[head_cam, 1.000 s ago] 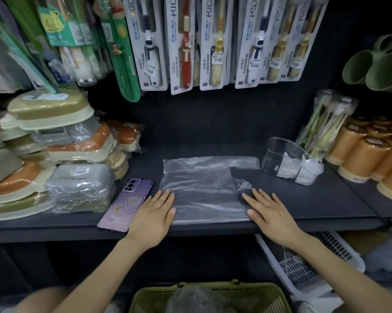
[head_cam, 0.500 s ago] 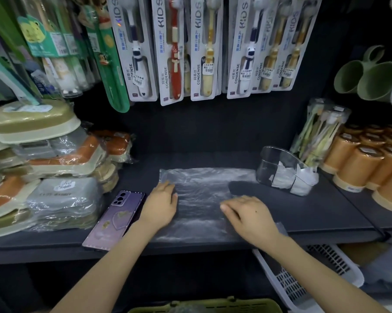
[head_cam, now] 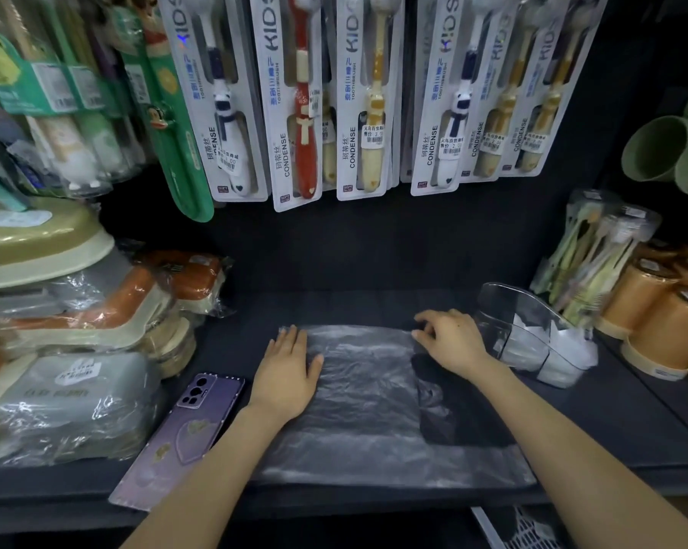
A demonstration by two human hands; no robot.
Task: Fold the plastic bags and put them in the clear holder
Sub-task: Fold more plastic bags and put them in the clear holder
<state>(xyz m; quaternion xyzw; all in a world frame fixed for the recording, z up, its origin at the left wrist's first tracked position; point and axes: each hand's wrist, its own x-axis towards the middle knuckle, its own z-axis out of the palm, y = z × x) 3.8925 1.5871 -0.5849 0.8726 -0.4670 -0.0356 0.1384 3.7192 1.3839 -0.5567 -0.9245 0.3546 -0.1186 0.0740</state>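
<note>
Right hand (head_cam: 451, 342) has shifted to the far edge of the plastic bag (head_cam: 366, 390), centre frame, fingers curled, pinching it. Left hand (head_cam: 289, 370) lies flat, fingers straight, pressing its left side. Clear holder (head_cam: 505, 307) stands centre right.

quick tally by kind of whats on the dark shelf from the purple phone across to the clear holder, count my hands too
phone: 1
plastic bag: 1
clear holder: 1
hands: 2 (left hand flat on the bag, right hand at its far right corner)
total: 5
</note>
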